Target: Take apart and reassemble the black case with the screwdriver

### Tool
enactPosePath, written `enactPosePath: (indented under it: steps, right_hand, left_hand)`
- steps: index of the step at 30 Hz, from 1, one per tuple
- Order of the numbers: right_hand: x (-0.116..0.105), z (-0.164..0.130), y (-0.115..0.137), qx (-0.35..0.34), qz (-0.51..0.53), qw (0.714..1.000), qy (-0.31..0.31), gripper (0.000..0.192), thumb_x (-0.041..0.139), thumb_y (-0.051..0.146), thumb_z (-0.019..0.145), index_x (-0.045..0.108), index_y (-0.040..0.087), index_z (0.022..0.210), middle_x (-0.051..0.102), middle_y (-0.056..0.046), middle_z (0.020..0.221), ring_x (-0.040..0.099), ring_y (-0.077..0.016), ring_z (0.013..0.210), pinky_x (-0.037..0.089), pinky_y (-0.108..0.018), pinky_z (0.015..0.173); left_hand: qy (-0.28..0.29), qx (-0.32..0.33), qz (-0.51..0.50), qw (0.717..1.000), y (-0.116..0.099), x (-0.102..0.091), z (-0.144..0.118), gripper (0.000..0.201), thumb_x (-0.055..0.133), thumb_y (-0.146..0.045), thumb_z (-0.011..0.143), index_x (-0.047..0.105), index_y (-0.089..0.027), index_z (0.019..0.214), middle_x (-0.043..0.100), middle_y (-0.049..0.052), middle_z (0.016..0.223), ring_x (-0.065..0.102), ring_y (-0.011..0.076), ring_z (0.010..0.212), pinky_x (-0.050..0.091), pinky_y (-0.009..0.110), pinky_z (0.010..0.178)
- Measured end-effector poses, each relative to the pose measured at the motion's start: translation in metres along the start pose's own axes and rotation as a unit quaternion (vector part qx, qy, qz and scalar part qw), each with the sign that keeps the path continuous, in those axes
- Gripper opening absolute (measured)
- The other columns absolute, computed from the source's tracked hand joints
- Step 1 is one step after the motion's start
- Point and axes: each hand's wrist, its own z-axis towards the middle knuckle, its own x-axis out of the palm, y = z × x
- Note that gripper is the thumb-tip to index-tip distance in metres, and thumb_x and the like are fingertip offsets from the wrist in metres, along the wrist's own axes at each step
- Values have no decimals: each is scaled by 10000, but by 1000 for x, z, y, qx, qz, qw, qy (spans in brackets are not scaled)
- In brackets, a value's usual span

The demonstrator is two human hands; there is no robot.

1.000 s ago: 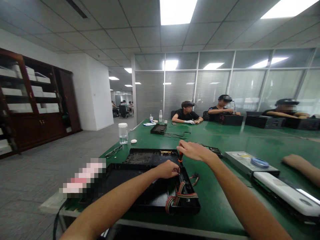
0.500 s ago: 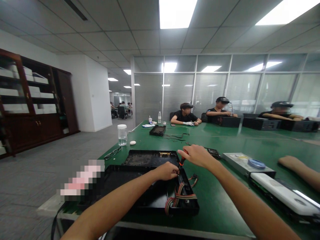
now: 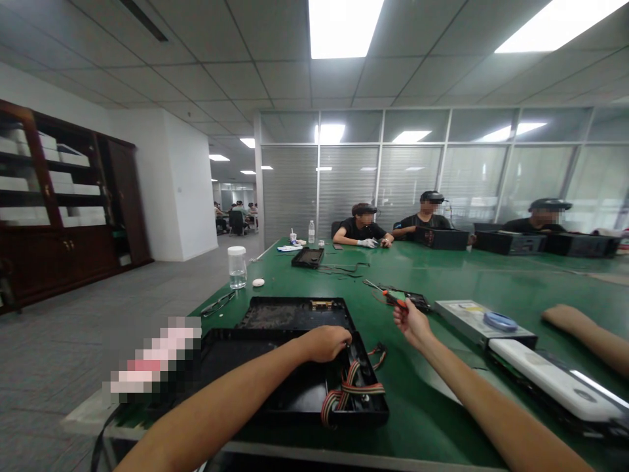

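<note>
A black open computer case (image 3: pixel 295 383) lies on the green table (image 3: pixel 442 393) in front of me, with a bundle of striped ribbon cables (image 3: pixel 351 387) at its right end. My left hand (image 3: pixel 324 342) rests closed on the case's right inner edge, touching a part there. To the right of the case, my right hand (image 3: pixel 413 322) is lifted above the table and grips a screwdriver with an orange and black handle (image 3: pixel 390 297), its thin shaft pointing up and left. A black cover panel (image 3: pixel 295 313) lies flat just behind the case.
A grey optical drive (image 3: pixel 479 321) with a blue disc on it and a white device (image 3: pixel 555 387) lie at right, beside another person's forearm (image 3: pixel 590 334). A water bottle (image 3: pixel 237 267) and glasses (image 3: pixel 216 303) sit at left. Three people work at the far end.
My right hand has pulled the screwdriver out of the case and swung it right and up, away from my left hand. My left hand stays on the case edge.
</note>
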Motion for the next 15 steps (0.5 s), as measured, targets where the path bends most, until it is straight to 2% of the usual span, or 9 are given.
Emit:
enactPosePath:
  steps: [4, 7, 9, 11, 13, 15]
  right_hand:
    - [20, -13, -1, -17, 22, 999, 46, 143, 564, 312, 745, 507, 180, 749, 564, 10, 677, 532, -84, 523, 478, -203, 487]
    - [27, -20, -1, -60, 55, 996, 47, 195, 660, 255, 655, 500, 187, 744, 532, 37, 676, 525, -74, 559, 481, -186, 519]
    - [29, -23, 1, -83, 67, 993, 48, 250, 692, 235, 607, 467, 193, 708, 489, 60, 632, 494, -62, 530, 456, -174, 490]
    - [29, -28, 4, -106, 64, 991, 56, 289, 690, 256, 602, 412, 195, 651, 428, 80, 571, 437, -50, 469, 399, -161, 427]
    - [31, -32, 7, -124, 41, 989, 66, 315, 655, 327, 644, 368, 198, 620, 377, 87, 525, 388, -50, 428, 339, -162, 387]
    - [33, -37, 9, -139, -14, 987, 80, 320, 590, 410, 703, 361, 203, 619, 364, 82, 497, 372, -63, 416, 309, -176, 383]
  left_hand:
    - [-8, 25, -20, 999, 5, -9, 0, 130, 474, -142, 811, 557, -155, 910, 597, 49, 897, 542, 149, 869, 397, 220, 800]
    - [15, 15, -62, 998, 13, -24, -2, 114, 506, -136, 788, 603, -158, 845, 628, 30, 846, 566, 130, 827, 406, 204, 785]
    - [79, -18, -107, 991, 23, -34, -6, 102, 541, -135, 759, 628, -162, 806, 644, 16, 789, 587, 115, 751, 428, 197, 740]
    - [179, -96, -164, 965, 37, -40, -13, 82, 571, -132, 727, 637, -153, 771, 648, 12, 715, 597, 110, 647, 460, 206, 657]
    - [285, -196, -214, 913, 49, -40, -20, 33, 593, -135, 707, 625, -136, 713, 636, 13, 628, 592, 118, 558, 481, 230, 578]
    - [358, -262, -247, 861, 58, -37, -25, 78, 619, -165, 698, 594, -126, 636, 614, 14, 555, 586, 130, 511, 493, 256, 539]
